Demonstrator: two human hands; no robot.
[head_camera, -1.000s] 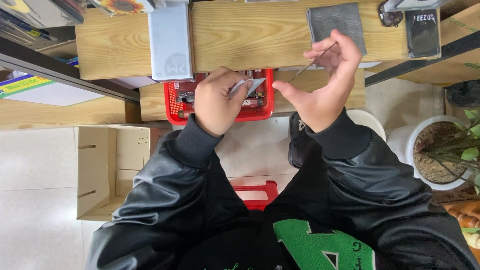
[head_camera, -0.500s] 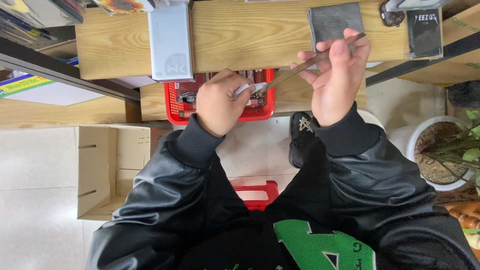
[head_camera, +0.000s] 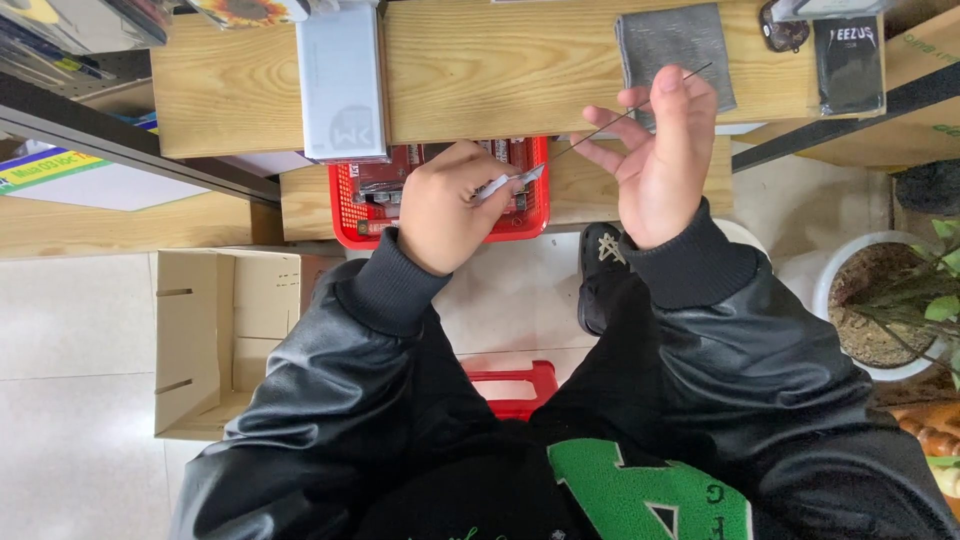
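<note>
thin rod (head_camera: 640, 105) now lower, between both hands

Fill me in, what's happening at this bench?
A seated person in a black jacket works over a wooden bench. The left hand pinches a small silvery tool above a red basket. The right hand, fingers spread, has a thin dark wire or rod in its grip, slanting up past a grey cloth. Tool tip and wire end sit close together.

Red basket (head_camera: 352, 215) below hands; shelf edge (head_camera: 500, 120) blocks beyond.
</note>
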